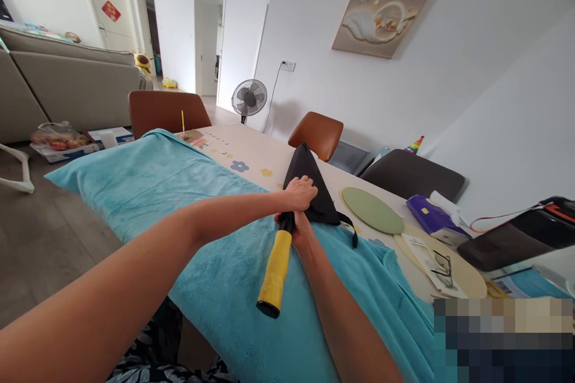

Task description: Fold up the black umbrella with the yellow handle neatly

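Observation:
A racket with a yellow-wrapped handle [276,269] lies on a teal towel [148,185] spread over the table; its head is inside a black cover [309,182]. My left hand [300,191] is closed on the lower edge of the black cover. My right hand [300,230] sits under it, fingers wrapped round the dark shaft just above the yellow grip. The handle's butt points toward me, off the towel's near side.
A round green mat [372,210], a beige mat with glasses [442,263], a purple packet [431,216] and a black case [516,239] lie to the right. Brown chairs [317,131] stand behind the table, with a fan [249,97] and a grey sofa [67,84] beyond.

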A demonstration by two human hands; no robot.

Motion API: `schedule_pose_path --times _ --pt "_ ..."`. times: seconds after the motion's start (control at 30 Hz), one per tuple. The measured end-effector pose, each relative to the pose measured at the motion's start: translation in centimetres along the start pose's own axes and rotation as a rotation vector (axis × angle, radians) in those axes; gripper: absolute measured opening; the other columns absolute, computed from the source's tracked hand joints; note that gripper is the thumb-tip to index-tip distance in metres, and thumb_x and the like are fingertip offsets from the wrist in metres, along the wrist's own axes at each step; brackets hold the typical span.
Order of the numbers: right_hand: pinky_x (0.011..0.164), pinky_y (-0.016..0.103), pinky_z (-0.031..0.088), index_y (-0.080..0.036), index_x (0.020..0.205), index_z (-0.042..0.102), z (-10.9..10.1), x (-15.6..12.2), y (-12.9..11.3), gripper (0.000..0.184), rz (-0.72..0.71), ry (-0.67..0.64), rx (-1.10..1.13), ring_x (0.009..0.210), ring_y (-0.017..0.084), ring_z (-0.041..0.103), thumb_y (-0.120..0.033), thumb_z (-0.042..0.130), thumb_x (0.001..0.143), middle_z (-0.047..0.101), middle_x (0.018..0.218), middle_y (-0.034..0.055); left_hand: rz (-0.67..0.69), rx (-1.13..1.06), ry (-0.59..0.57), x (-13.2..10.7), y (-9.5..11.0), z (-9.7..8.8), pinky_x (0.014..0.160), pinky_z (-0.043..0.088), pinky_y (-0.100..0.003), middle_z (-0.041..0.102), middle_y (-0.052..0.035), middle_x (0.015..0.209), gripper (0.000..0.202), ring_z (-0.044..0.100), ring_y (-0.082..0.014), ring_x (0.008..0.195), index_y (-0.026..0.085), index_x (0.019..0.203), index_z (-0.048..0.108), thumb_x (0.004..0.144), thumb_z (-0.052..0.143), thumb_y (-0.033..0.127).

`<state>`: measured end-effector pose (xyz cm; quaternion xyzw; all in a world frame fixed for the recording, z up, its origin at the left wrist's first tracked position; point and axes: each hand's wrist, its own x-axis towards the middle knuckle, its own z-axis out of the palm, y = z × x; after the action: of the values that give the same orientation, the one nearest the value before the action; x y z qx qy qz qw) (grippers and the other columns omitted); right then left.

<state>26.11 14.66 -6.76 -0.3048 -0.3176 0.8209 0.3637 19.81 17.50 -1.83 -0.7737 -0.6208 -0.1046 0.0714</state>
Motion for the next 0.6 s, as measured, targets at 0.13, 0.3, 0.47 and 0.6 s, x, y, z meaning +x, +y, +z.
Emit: schedule_pose_path --times 0.13,0.3,0.47,0.6 --pt "0.038 0.017 0.042 -0.012 0.074 0.054 -0.1 -0.1 -0.3 0.013 0.102 -0.024 0.026 0.043 0.009 0.049 -0.007 0.044 0.082 0.055 0.051 0.0002 -0.101 -0.121 0.106 0.5 -0.8 -0.6 0.079 0.043 -0.033 0.059 -0.0097 0.104 0.022 0.053 -0.0229 0.102 0.017 0.095 0.059 0.082 0.042 0.013" --pt "0.034 0.014 0.038 -0.014 0.071 0.048 -0.1 -0.1 -0.8 0.015 0.2 -0.026 0.075 0.038 0.005 0.043 -0.014 0.043 0.086 0.051 0.054 -0.0021 -0.474 -0.276 0.188 -1.2 -4.9 -1.4 0.078 0.043 -0.034 0.064 -0.009 0.101 0.028 0.06 -0.0233 0.094 0.02 0.11 0.052 0.089 0.034 0.021" --pt "0.033 0.016 0.04 -0.017 0.072 0.045 -0.1 -0.2 -0.8 0.016 0.219 -0.013 0.068 0.037 0.007 0.043 -0.023 0.053 0.086 0.047 0.05 -0.0041 -0.831 -0.527 0.198 -5.8 -8.2 1.2 0.066 0.045 -0.028 0.067 -0.0071 0.081 0.024 0.063 -0.0195 0.076 0.017 0.1 0.054 0.089 0.036 0.028" --pt "0.032 0.016 0.041 -0.018 0.075 0.044 0.0 -0.4 -0.7 0.017 0.169 -0.01 0.053 0.038 0.007 0.043 -0.025 0.056 0.085 0.046 0.05 -0.0049 -0.865 -0.633 0.092 -7.1 -8.9 3.6 0.052 0.043 -0.024 0.063 -0.0046 0.062 0.021 0.06 -0.0151 0.054 0.015 0.081 0.058 0.084 0.038 0.02"
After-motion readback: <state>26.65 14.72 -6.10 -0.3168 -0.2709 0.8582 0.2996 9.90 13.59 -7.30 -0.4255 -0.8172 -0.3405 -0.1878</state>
